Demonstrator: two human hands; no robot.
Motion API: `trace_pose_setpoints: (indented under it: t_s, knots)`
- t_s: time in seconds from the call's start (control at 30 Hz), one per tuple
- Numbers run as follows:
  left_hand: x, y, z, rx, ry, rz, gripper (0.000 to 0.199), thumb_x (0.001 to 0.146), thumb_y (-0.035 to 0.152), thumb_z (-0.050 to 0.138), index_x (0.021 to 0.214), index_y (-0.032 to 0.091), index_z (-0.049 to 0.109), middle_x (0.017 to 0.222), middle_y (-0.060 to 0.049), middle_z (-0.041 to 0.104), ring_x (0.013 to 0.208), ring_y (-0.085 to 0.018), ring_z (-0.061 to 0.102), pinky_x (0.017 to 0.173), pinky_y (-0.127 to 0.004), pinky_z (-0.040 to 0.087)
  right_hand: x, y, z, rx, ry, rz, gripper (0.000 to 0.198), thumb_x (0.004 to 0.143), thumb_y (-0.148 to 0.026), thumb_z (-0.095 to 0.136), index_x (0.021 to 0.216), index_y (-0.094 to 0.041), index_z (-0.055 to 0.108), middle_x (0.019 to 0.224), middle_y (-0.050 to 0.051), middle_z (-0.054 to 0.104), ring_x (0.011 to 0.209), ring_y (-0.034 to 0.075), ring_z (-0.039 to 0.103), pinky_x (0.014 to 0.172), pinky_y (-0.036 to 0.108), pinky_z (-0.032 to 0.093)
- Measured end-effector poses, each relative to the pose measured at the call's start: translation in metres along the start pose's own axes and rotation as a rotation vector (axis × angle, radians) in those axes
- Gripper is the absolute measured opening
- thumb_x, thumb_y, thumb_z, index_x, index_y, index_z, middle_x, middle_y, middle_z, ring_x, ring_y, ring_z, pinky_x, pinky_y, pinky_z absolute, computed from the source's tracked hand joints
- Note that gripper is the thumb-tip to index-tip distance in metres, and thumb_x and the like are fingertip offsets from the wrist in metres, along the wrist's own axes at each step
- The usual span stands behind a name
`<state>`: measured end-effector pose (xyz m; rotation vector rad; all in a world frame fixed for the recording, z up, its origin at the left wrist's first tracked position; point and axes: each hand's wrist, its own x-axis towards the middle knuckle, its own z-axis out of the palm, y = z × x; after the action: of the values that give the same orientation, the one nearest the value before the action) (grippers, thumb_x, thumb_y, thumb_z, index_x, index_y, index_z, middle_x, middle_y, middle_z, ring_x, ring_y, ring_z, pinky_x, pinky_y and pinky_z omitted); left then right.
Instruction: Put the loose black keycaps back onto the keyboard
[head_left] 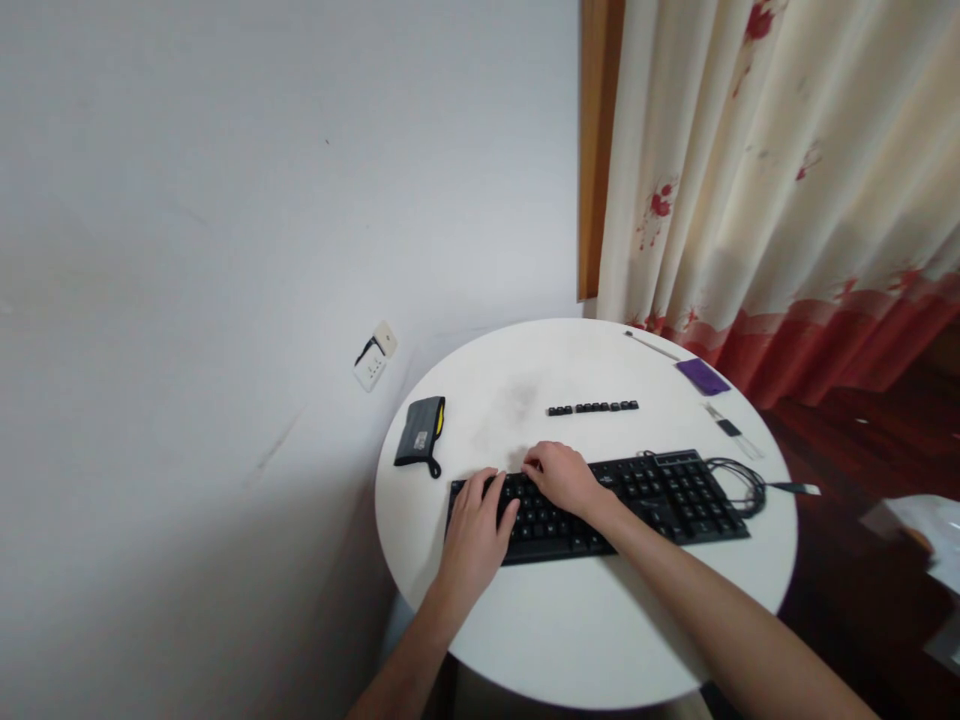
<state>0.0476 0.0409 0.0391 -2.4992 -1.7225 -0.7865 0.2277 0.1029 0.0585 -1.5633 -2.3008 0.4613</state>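
Both hands are resting on a black keyboard (600, 505) that is lying across the near half of a round white tabletop (570, 620). The left hand (474, 530) is lying flat over the keyboard's left end, its fingers spread and loose, so its grip is open and closing on nothing. The right hand (564, 478) is sitting on the upper rows just right of the left hand, with fingers curled down onto the keys; whether its fingertips are pinching a key or only pressing on it cannot be told from this view. The two hands are lying near each other, the thumb of the left one almost reaching the right wrist.

Beyond the keyboard, toward the far edge, a short row of loose black keycaps (592, 407) is lying in a line, apart from the keyboard. To the left of the hands a grey pouch (421, 432) with a yellow edge is lying near the tabletop's rim. The keyboard's cable (739, 480) is coiling at the right end. Farther right, a purple cloth (702, 375) and a small clear tool (731, 430) are lying near the rim. A wall socket (375, 357) is sitting on the white wall, and a flowered curtain (780, 180) is hanging behind.
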Motion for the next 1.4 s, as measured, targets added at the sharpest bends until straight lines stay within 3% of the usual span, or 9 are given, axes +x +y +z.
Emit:
trace_pose_setpoints:
  t_s: [0.17,0.57,0.8,1.0,1.4]
  knots:
    - [-0.002,0.006,0.005,0.024,-0.021,0.009,0.035,0.096,0.034,0.045,0.127,0.021,0.055,0.118,-0.010,0.058,0.113,-0.026,0.055,0.101,-0.046,0.045,0.000,-0.006,0.009,-0.045,0.004,0.038,0.027,0.094,-0.036,0.052,0.094,-0.019,0.073,0.098,0.010,0.071,0.095,0.021,0.063,0.081,0.028,0.043]
    - [-0.007,0.007,0.011,0.124,0.001,0.015,0.042,0.095,0.040,0.046,0.129,0.018,0.054,0.127,-0.013,0.056,0.122,-0.030,0.051,0.106,-0.050,0.039,0.002,-0.004,0.014,-0.027,0.025,0.059,0.024,0.092,-0.036,0.055,0.091,-0.019,0.072,0.094,0.008,0.071,0.091,0.021,0.064,0.078,0.028,0.042]
    - [-0.009,0.010,0.009,0.084,0.016,0.004,0.040,0.096,0.034,0.044,0.133,0.021,0.050,0.127,-0.010,0.057,0.124,-0.027,0.050,0.111,-0.050,0.034,0.002,-0.004,0.014,-0.024,0.021,0.057,0.024,0.092,-0.036,0.055,0.092,-0.020,0.073,0.095,0.007,0.071,0.092,0.020,0.064,0.079,0.028,0.042]
    - [-0.009,0.010,0.006,0.083,0.025,-0.005,0.038,0.096,0.033,0.045,0.132,0.022,0.052,0.129,-0.011,0.056,0.123,-0.027,0.050,0.108,-0.050,0.037,0.002,-0.004,0.009,-0.002,-0.035,0.061,0.027,0.094,-0.038,0.053,0.095,-0.020,0.073,0.097,0.008,0.072,0.095,0.020,0.064,0.081,0.027,0.042]
    - [-0.006,0.007,0.010,0.105,0.029,0.019,0.037,0.095,0.033,0.046,0.129,0.021,0.055,0.126,-0.011,0.058,0.120,-0.028,0.052,0.106,-0.049,0.039,0.003,-0.002,0.013,-0.030,-0.005,0.036,0.025,0.093,-0.036,0.054,0.094,-0.019,0.072,0.096,0.008,0.071,0.092,0.021,0.064,0.079,0.027,0.042]
